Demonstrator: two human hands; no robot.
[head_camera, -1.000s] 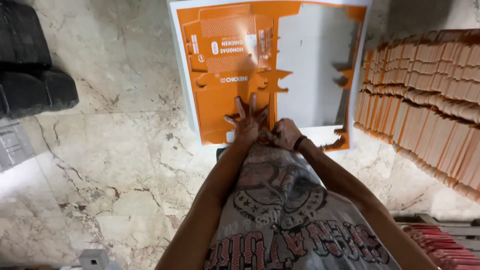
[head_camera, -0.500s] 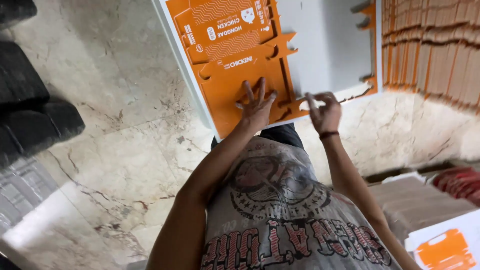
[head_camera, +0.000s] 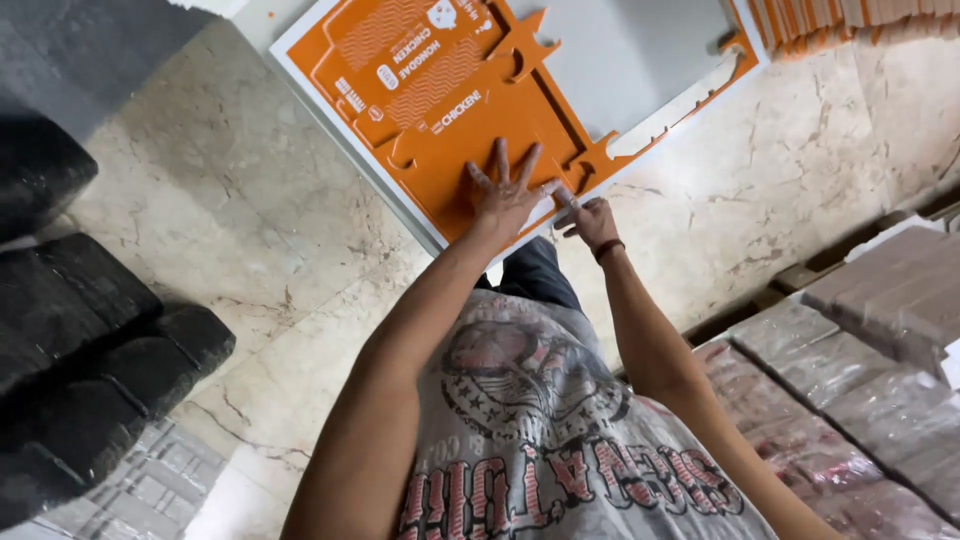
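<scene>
A flat orange die-cut carton blank (head_camera: 440, 90) lies on a white sheet (head_camera: 620, 60) on the marble floor. My left hand (head_camera: 505, 195) presses flat on the orange blank's near edge, fingers spread. Just to its right, my right hand (head_camera: 590, 220), a dark band on its wrist, pinches the blank's thin near edge where the cut-out strip begins. The blank's right part is cut away, leaving a narrow orange border (head_camera: 745, 50) around the white area.
Black foam-like blocks (head_camera: 80, 340) lie at the left. Stacks of wrapped brownish flat packs (head_camera: 860, 370) fill the right. A row of orange-edged blanks (head_camera: 860, 15) stands at the top right. Marble floor (head_camera: 250, 230) surrounds the sheet.
The view has swung, so the sheet now sits tilted toward the upper middle. My left hand stays flat on the blank; my right hand has moved closer to it along the near edge.
</scene>
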